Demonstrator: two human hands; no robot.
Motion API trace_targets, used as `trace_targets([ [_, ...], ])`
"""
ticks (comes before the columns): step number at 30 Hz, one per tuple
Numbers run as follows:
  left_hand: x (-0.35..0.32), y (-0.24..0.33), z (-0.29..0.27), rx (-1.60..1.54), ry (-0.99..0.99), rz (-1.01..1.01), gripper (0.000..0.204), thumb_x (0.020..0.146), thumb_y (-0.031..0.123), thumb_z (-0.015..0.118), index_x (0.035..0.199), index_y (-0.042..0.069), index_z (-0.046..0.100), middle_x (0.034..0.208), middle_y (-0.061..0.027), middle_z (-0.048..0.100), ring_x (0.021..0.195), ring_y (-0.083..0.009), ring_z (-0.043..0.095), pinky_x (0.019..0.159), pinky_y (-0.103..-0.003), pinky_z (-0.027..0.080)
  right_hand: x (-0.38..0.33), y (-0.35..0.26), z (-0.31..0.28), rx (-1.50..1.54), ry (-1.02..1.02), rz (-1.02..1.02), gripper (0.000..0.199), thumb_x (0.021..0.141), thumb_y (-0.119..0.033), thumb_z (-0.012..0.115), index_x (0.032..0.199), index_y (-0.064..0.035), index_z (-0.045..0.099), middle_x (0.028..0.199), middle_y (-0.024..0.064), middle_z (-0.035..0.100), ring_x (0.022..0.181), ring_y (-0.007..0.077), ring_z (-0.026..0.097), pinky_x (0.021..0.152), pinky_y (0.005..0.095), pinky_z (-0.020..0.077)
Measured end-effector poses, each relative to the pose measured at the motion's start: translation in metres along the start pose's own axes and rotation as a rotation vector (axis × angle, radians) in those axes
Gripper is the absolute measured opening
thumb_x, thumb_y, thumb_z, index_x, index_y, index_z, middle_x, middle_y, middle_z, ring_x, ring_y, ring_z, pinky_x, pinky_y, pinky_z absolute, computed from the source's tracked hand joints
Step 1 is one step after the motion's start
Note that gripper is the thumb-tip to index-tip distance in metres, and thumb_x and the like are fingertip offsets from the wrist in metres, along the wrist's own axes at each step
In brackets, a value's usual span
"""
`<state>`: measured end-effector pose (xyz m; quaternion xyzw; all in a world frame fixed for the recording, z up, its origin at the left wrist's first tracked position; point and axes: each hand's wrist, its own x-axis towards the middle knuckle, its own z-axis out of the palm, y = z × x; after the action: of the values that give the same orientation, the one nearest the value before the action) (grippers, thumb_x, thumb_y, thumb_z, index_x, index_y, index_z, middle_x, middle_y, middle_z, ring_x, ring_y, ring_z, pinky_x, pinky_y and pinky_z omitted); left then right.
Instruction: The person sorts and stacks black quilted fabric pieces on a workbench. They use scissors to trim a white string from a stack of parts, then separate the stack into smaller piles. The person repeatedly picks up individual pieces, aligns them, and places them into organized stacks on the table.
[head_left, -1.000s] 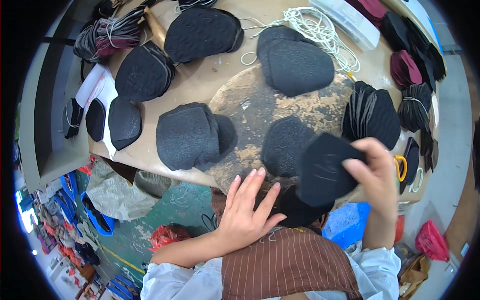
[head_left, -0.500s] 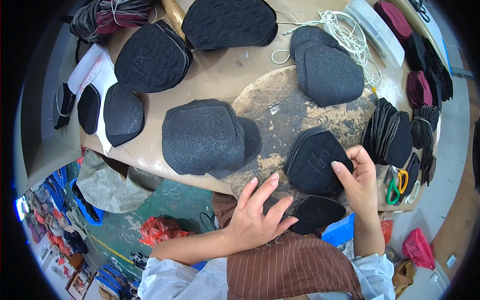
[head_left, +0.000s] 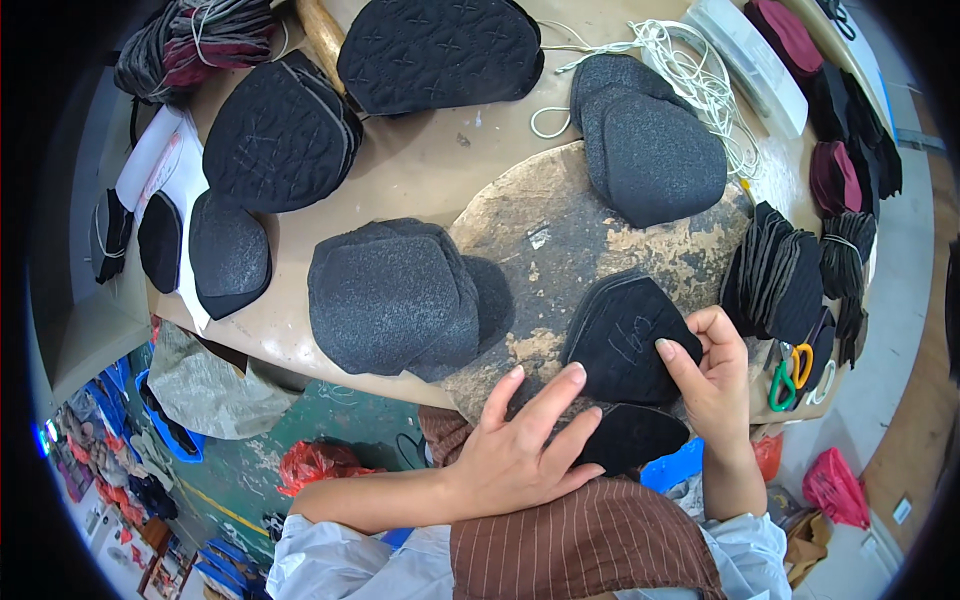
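Observation:
A small stack of black quilted fabric pieces (head_left: 625, 345), rounded on one side and marked with light chalk writing, lies at the near edge of the round worn board (head_left: 540, 270). My right hand (head_left: 715, 375) pinches its right edge, thumb on top and fingers behind. My left hand (head_left: 535, 435) is open, its spread fingers at the stack's lower left and holding nothing. Another black fabric piece (head_left: 635, 438) shows below the stack, between my hands. Left of the board's middle sits a pile of dark grey speckled pieces (head_left: 390, 300).
More grey pieces (head_left: 665, 155) lie at the board's far side, beside tangled white cord (head_left: 690, 70) and a clear plastic box (head_left: 750, 70). Black quilted stacks (head_left: 280, 135) stand far left. A ribbed bundle (head_left: 775, 275) and scissors with green and orange handles (head_left: 790, 378) are at right.
The view has shifted slightly, so the table's things sit lower and farther left. My left fingers have come closer to the stack. My right hand keeps its pinch on the edge.

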<state>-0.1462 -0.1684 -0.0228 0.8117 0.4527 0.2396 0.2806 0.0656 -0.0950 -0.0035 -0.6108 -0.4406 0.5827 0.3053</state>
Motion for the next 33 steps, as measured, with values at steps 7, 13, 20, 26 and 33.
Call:
trace_targets([
  [7,0.003,0.002,0.0,0.028,-0.035,-0.04,0.071,0.072,0.055,0.07,0.119,0.004,0.054,0.133,-0.0245,0.044,0.128,-0.0284,0.04,0.107,-0.052,0.018,0.002,-0.003,-0.001,0.017,-0.002,0.053,0.016,0.085,0.005,0.063,0.093,-0.001,0.05,0.086,0.0007,0.057,0.081,0.0031,0.054,0.07,0.0173,0.0439],
  [13,0.046,0.009,-0.001,0.177,-0.159,-0.074,0.09,0.074,0.065,0.058,0.132,-0.002,0.045,0.141,-0.0222,0.041,0.131,-0.0312,0.039,0.108,-0.052,0.013,0.002,-0.005,-0.002,0.055,-0.013,0.083,0.016,0.085,0.004,0.064,0.093,-0.0009,0.051,0.087,0.0008,0.06,0.081,0.0026,0.055,0.068,0.0168,0.045],
  [20,0.052,0.013,0.012,0.381,-0.175,-0.099,0.084,0.069,0.07,0.058,0.134,0.017,0.051,0.145,-0.0168,0.038,0.129,-0.0302,0.036,0.103,-0.048,0.022,0.004,-0.017,-0.014,-0.48,0.082,0.115,0.014,0.084,-0.006,0.068,0.08,-0.0006,0.055,0.053,0.0046,0.057,0.045,0.01,0.054,0.044,0.0239,0.0412],
  [26,0.081,0.0,-0.026,0.085,-0.071,-0.136,0.074,0.066,0.045,0.078,0.128,0.013,0.055,0.145,-0.0162,0.038,0.124,-0.0319,0.037,0.1,-0.045,0.026,-0.008,-0.017,-0.025,-0.488,0.015,-0.175,0.018,0.082,-0.01,0.07,0.079,-0.0026,0.054,0.05,0.0051,0.052,0.042,0.0153,0.05,0.042,0.0273,0.0367],
  [33,0.046,0.021,-0.029,-0.958,0.172,-0.36,0.066,0.081,-0.008,0.067,0.136,0.001,0.032,0.092,-0.0093,0.06,0.08,-0.0121,0.063,0.066,-0.021,0.051,-0.029,-0.027,-0.073,-0.362,0.148,-0.651,0.02,0.073,-0.004,0.076,0.077,-0.0046,0.056,0.061,0.0024,0.058,0.052,0.0113,0.056,0.05,0.0224,0.0443],
])
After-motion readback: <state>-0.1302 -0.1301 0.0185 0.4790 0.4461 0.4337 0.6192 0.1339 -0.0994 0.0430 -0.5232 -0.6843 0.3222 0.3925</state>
